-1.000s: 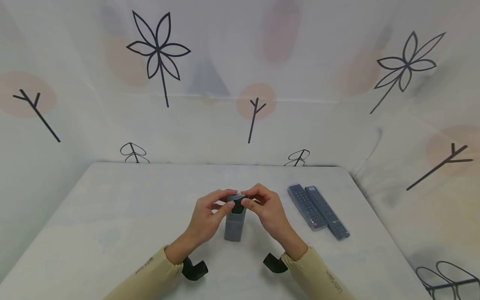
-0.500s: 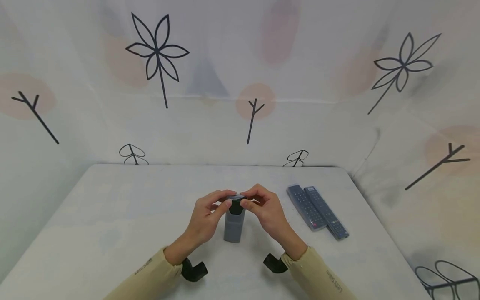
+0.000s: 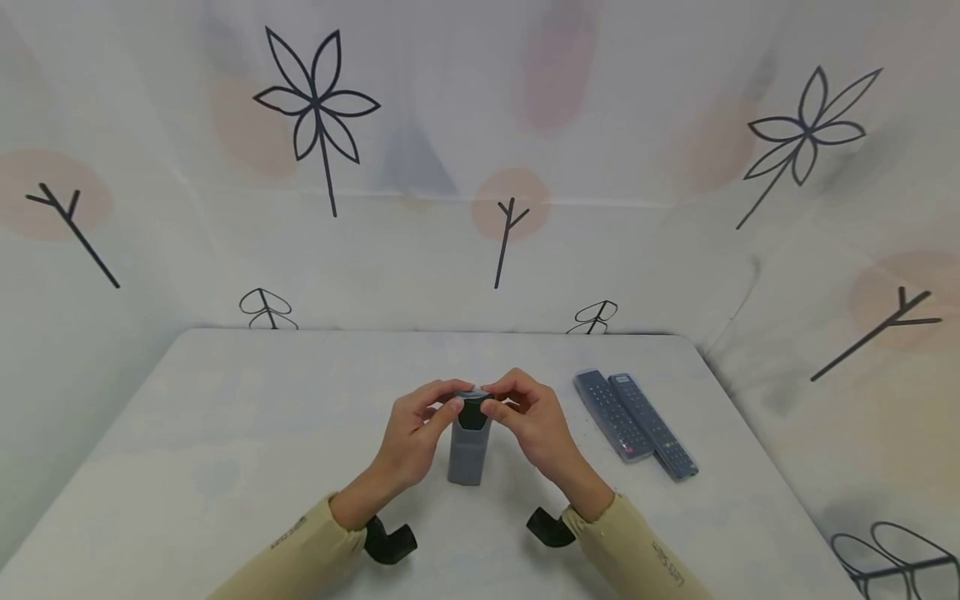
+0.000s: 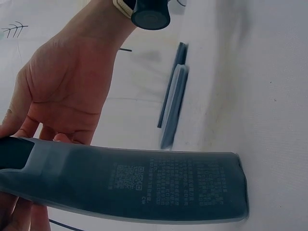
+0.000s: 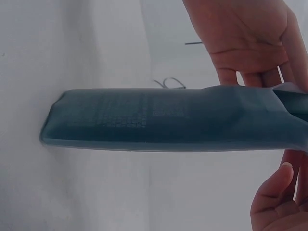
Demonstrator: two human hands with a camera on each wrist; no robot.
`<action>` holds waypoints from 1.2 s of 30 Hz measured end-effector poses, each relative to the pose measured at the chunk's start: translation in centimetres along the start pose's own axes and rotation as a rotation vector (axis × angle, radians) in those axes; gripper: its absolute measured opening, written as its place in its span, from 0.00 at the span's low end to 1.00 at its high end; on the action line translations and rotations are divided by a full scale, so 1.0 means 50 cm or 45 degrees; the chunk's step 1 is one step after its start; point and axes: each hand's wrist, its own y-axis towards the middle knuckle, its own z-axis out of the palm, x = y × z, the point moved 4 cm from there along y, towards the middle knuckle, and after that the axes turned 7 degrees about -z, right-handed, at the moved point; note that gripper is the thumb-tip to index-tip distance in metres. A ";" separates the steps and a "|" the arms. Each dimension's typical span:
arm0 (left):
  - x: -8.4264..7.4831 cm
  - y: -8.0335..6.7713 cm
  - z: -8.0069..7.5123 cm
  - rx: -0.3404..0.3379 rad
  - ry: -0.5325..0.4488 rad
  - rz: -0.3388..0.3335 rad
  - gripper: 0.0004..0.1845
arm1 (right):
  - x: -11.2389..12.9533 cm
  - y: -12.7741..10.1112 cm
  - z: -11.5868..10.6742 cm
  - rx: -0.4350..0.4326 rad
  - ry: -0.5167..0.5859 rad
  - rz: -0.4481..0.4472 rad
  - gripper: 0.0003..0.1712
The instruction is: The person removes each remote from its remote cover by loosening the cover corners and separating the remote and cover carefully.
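Observation:
In the head view a remote control [image 3: 472, 414] in a translucent bluish-grey sleeve [image 3: 467, 460] stands upright on the white table, its bottom end right at the tabletop. My left hand [image 3: 411, 431] pinches the sleeve's upper end from the left, thumb in front. From the right, my right hand [image 3: 538, 425] pinches the same end, its thumb against the dark upper part. Printed text and a QR code show through the sleeve [image 4: 96, 178] in the left wrist view. A dark stretch of the remote [image 4: 14, 154] is uncovered at the sleeve's mouth. The right wrist view shows the sleeve [image 5: 144, 120] lengthwise.
Two more remote controls lie on the table to the right, side by side: a wider one [image 3: 615, 414] and a slimmer one [image 3: 654, 425]. The white table [image 3: 247, 433] meets a patterned cloth backdrop [image 3: 420, 267] at its far edge. A black wrist mount [image 3: 390, 542] sits under the left sleeve cuff.
The upper end of the remote has turned slightly, so its dark part faces more squarely toward me. Both hands keep their pinch, and the left thumb has shifted a little left.

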 end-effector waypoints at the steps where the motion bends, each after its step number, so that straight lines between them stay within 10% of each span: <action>1: 0.000 0.000 0.000 0.000 -0.002 0.000 0.11 | 0.001 0.000 0.000 0.001 -0.005 -0.004 0.07; 36: -0.006 -0.001 -0.002 0.057 -0.158 -0.186 0.13 | 0.002 -0.001 0.002 0.026 -0.041 -0.014 0.07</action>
